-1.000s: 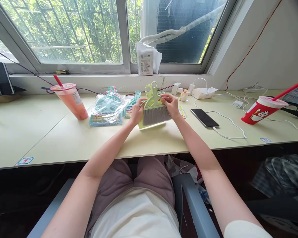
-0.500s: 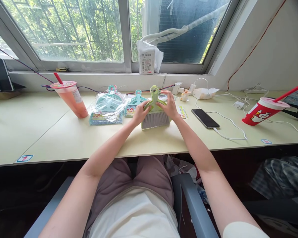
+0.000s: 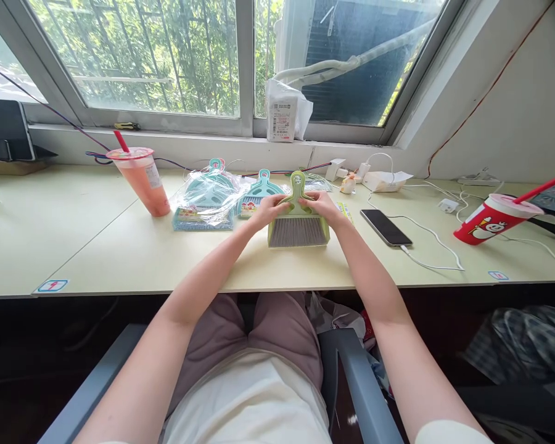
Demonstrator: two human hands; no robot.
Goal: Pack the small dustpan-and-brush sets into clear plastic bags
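In the head view a green hand brush [image 3: 298,231] with grey bristles sits against a matching green dustpan [image 3: 325,235], upright at the middle of the desk. My left hand [image 3: 272,209] is closed on the left side of the set, thumb on the front near the handle's base. My right hand [image 3: 322,206] grips the right side the same way. Behind my left hand stands a teal brush and dustpan set [image 3: 263,185]. Further left lie teal sets in clear plastic wrap [image 3: 208,197]. Fingers behind the green set are hidden.
A tall cup of pink drink [image 3: 141,182] leans at the left. To the right are a black phone [image 3: 385,227] on a white cable and a tilted red cup [image 3: 493,221]. Chargers and a small figurine [image 3: 348,184] sit near the wall. The desk's front edge [image 3: 287,289] is close.
The green set has turned from a slight tilt to level, bristles facing me. My right fingers, raised beside the handle before, have come down onto its side. The view has shifted slightly.
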